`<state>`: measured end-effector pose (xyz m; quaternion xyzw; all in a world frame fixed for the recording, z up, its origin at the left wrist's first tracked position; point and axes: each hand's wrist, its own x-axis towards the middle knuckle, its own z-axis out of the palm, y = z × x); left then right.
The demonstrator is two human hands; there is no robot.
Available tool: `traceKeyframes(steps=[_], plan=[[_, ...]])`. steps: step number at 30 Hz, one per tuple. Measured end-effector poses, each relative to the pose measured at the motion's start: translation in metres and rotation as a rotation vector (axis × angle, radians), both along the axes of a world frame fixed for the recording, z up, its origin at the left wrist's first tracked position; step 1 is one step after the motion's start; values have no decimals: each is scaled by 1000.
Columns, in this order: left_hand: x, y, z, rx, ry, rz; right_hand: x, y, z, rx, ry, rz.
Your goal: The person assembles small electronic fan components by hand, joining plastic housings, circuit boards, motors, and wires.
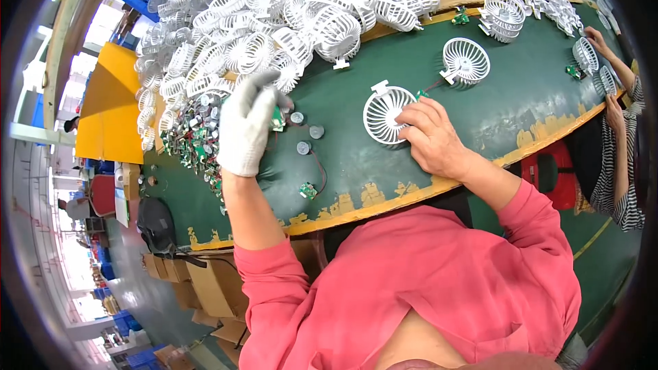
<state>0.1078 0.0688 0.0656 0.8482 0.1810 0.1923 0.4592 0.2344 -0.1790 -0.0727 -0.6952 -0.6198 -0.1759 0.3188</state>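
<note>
My bare right hand [436, 138] has its fingertips closed at the middle of a round white plastic fan guard [384, 111] lying on the table; what exactly they pinch at the hub is hidden. Just beyond those fingers a small green circuit board [422, 95] shows, with a red wire. My left hand [245, 130], in a white glove, hovers at the left with its fingers apart and slightly blurred. Beside its thumb is another green circuit board [277, 120]. Small round grey motors [316, 131] lie to its right, one wired to a circuit board [308, 191] near the table edge.
A large heap of white fan guards [253, 48] covers the back left. Loose circuit boards and motors [195, 130] are piled at the left. Another fan guard [466, 62] stands right of centre. At the far right a co-worker's hands [610, 106] handle similar parts at the green table [329, 92].
</note>
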Motion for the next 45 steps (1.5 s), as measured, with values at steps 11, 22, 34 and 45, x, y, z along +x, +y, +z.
traceKeyframes(steps=[11, 22, 34, 45], plan=[[52, -58, 105, 77, -580, -50, 3, 2, 3, 60, 216, -15], [74, -8, 120, 1325, -678, -56, 9, 3, 2, -64, 419, 248], [48, -16, 21, -278, -249, -118, 10, -5, -2, -153, 419, 360], [43, -10, 23, -14, 1, -186, 5, -9, 3, -195, 778, 489]])
